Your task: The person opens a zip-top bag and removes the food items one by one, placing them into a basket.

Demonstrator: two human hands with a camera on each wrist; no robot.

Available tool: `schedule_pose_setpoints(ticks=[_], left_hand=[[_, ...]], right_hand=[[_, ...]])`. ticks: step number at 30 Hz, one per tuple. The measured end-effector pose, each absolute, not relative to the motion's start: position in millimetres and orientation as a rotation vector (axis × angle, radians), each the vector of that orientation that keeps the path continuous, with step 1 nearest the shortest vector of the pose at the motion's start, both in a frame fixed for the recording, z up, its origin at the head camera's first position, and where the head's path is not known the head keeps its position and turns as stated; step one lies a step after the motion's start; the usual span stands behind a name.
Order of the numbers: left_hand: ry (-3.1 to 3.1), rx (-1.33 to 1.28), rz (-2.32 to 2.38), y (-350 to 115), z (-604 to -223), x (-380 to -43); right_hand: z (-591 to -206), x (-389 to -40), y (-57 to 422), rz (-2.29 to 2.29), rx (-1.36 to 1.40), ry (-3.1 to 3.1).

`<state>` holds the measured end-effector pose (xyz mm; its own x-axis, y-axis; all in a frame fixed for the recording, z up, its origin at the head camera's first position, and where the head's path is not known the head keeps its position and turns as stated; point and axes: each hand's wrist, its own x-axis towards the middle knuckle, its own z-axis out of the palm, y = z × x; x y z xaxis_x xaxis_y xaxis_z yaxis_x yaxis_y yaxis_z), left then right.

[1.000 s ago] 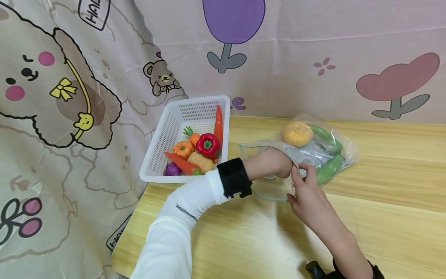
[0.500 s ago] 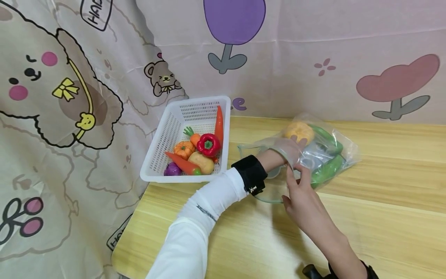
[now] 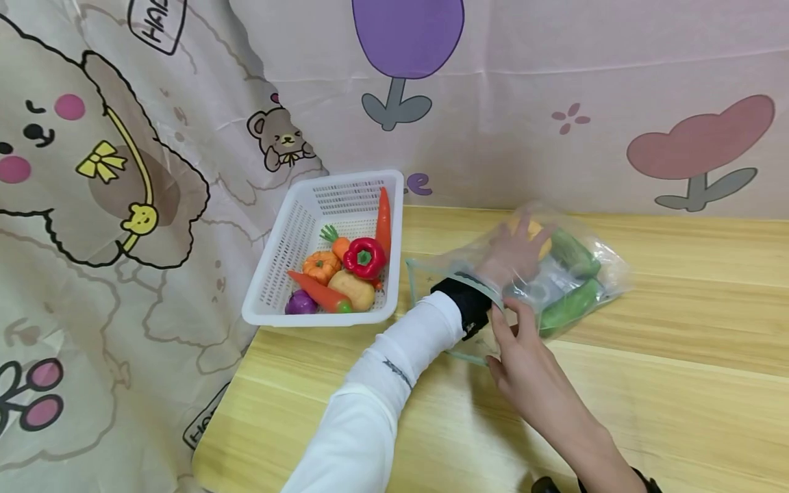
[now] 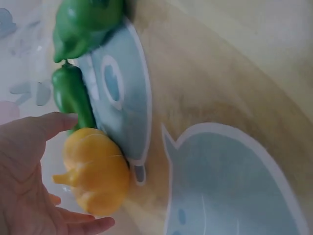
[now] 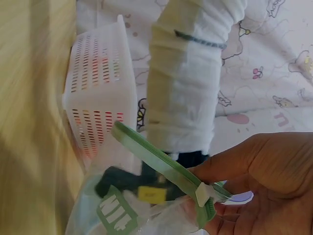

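A clear zip bag [image 3: 527, 294] lies on the table, holding a yellow pumpkin [image 4: 98, 169] and two green vegetables. One is a long green pepper [image 4: 73, 93]; the bulkier green vegetable [image 4: 88, 27] is partly cut off in the left wrist view. My left hand [image 3: 514, 253] is inside the bag up to the wrist, fingers spread. In the left wrist view its thumb and fingers stand around the pumpkin's near side, and contact is unclear. My right hand [image 3: 533, 359] pinches the bag's green zip edge [image 5: 161, 161] beside the white slider [image 5: 203, 193].
Left of the bag stands a white perforated basket [image 3: 261, 294] with several vegetables, among them a red bell pepper [image 3: 364, 258], a potato [image 3: 353, 290] and a purple onion-like vegetable [image 3: 301, 302]. A printed curtain [image 3: 524, 103] hangs behind the wooden table [image 3: 690, 294].
My left hand has pushed deeper into the bag, up and to the right, its fingers spreading over the pumpkin. My right hand keeps its pinch on the bag edge and has shifted slightly left.
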<state>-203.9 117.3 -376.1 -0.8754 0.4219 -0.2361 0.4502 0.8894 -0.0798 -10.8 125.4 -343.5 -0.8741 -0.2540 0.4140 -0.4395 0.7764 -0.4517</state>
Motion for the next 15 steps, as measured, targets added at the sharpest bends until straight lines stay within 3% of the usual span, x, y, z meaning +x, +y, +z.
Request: schedule_pose_setpoints(ticks=[15], left_hand=[[2.875,0.680,-0.092,112.5,-378.9,-199.4]], right_hand=[[-344.1,-12.6,125.1,0.852,0.515,-2.672]])
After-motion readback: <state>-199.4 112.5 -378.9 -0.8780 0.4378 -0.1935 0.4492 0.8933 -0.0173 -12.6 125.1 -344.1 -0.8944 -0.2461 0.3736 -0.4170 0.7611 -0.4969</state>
